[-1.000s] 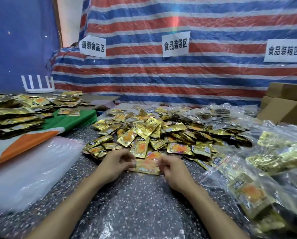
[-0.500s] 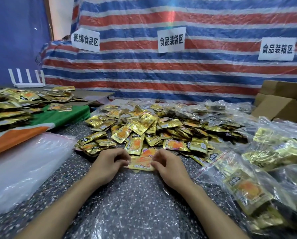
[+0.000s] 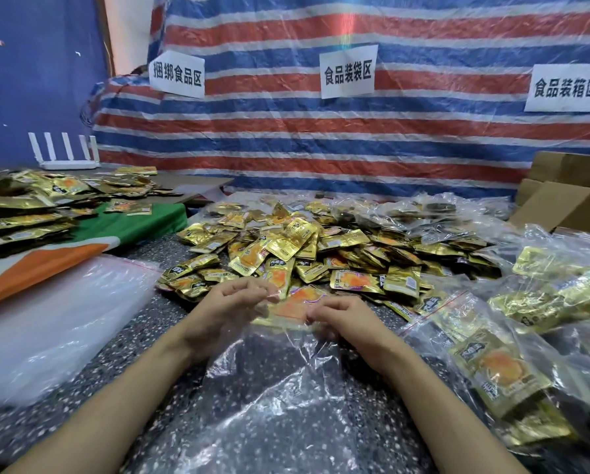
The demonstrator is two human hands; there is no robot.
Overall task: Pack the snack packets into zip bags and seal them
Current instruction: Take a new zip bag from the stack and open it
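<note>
A striped tarp (image 3: 355, 148) backs the speckled surface (image 3: 133, 371). A heap of gold snack packets (image 3: 321, 254) lies across the middle of the surface. Filled bags (image 3: 526, 354) are piled at the right and a stack of empty bags (image 3: 47, 319) lies at the left. One clear zip bag (image 3: 280, 398) lies flat in front, its mouth towards the heap. The left hand (image 3: 228, 306) and right hand (image 3: 345, 318), fingers curled, each pinch that mouth. An orange-printed packet (image 3: 295, 304) lies between them at the opening; whether it is inside cannot be told.
</note>
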